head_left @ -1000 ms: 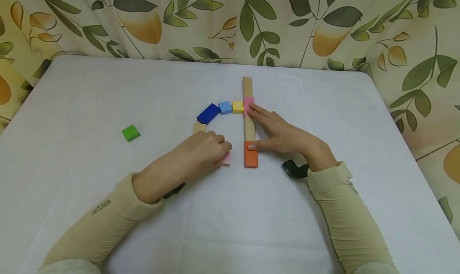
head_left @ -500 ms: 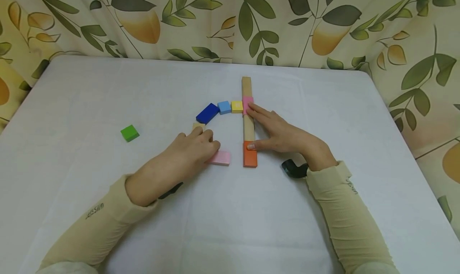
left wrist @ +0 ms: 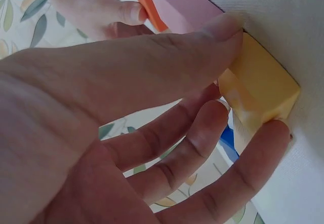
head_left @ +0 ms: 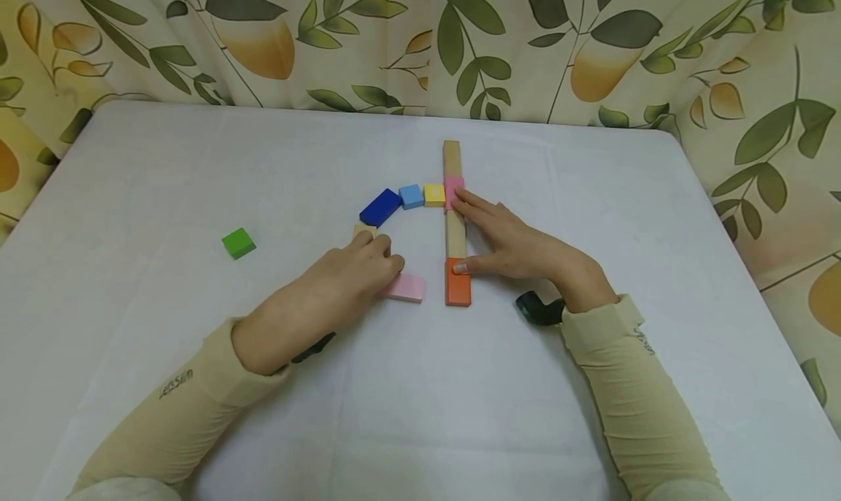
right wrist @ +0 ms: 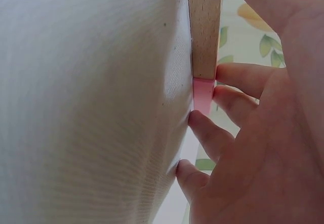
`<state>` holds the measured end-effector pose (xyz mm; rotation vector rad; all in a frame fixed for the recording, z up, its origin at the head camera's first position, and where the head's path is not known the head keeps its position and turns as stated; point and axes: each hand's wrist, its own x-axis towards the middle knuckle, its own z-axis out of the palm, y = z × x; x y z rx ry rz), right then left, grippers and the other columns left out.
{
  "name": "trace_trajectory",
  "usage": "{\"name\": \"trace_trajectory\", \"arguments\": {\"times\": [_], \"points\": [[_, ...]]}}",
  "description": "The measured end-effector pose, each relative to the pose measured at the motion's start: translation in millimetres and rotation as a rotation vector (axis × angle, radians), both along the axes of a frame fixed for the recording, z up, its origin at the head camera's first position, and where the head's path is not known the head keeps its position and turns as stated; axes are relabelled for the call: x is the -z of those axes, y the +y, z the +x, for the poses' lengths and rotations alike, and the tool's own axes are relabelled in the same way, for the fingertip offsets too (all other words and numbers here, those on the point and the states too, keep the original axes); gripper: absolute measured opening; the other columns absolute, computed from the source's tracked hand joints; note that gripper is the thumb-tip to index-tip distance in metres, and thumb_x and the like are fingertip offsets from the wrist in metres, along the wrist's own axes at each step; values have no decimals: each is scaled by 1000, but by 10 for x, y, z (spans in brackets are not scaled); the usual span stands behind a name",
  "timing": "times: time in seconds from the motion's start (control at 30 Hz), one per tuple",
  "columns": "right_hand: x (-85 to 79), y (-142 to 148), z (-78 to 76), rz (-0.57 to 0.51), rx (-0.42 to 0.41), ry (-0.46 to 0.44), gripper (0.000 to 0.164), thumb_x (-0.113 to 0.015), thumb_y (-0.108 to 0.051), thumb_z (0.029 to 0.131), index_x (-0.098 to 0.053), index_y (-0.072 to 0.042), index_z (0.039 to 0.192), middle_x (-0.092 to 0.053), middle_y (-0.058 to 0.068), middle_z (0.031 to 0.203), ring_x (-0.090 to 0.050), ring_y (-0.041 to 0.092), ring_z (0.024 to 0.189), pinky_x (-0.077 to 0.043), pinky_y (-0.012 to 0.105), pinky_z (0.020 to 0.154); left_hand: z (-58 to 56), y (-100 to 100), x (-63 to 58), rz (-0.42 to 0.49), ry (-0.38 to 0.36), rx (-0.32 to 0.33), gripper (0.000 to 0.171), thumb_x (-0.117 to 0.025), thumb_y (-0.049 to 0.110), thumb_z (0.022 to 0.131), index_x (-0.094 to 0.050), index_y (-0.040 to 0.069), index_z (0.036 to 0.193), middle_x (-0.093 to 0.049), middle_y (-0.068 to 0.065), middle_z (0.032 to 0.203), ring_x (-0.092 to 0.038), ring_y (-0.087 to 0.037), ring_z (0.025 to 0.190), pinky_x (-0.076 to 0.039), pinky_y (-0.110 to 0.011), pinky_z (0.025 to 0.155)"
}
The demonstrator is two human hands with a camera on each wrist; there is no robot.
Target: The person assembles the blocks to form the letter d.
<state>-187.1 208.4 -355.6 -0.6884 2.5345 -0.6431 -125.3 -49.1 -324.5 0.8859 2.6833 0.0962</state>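
My left hand (head_left: pixel 348 274) pinches a yellow block (left wrist: pixel 268 82) between thumb and fingers; from the head view that block is hidden beneath the hand. A pale pink block (head_left: pixel 406 288) lies at the thumb's side, its left end covered. Just beyond the fingers, part of a natural wood block (head_left: pixel 364 230) shows. My right hand (head_left: pixel 519 245) lies along a straight row, fingertips on a bright pink block (head_left: pixel 453 192) and thumb on an orange block (head_left: pixel 458 285). Between these two sits a plain wood block (head_left: pixel 455 234), and another wood block (head_left: pixel 451 158) tops the row.
A curve of blocks runs left from the bright pink one: a small yellow block (head_left: pixel 434 195), a light blue block (head_left: pixel 412 196) and a dark blue block (head_left: pixel 380 207). Off to the left lies a green block (head_left: pixel 239 243). White cloth (head_left: pixel 420 413) covers the table.
My left hand has moved left along the pale pink block, uncovering more of it, and that block has since shifted slightly right. The right hand keeps its place on the row.
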Motion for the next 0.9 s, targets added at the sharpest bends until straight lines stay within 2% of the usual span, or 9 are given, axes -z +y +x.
{"name": "trace_trajectory", "arguments": {"times": [0.4, 0.63, 0.9], "points": [[14, 16, -18, 1, -11, -1, 98, -74, -39, 88, -12, -17, 160, -1, 0, 169, -4, 31, 155, 1, 55, 124, -6, -9, 0, -10, 12, -12, 27, -65, 0, 93, -67, 3, 119, -60, -16, 117, -51, -27, 107, -57, -35, 77], [8, 22, -11, 1, -12, -11, 98, -74, -39, 88, -11, -18, 160, 0, -2, 169, -3, 30, 155, 2, 55, 124, -15, 8, -5, -20, -2, -32, 35, -73, 14, 90, -66, 3, 123, -59, -15, 121, -51, -26, 109, -58, -34, 83], [0, 21, -12, 1, -9, -17, 98, -74, -39, 88, -11, -19, 160, 1, -1, 169, -3, 31, 155, 2, 55, 124, -14, -2, -22, -18, 18, -25, 34, -72, 13, 91, -67, 3, 123, -60, -17, 123, -53, -27, 110, -59, -35, 86]]}}
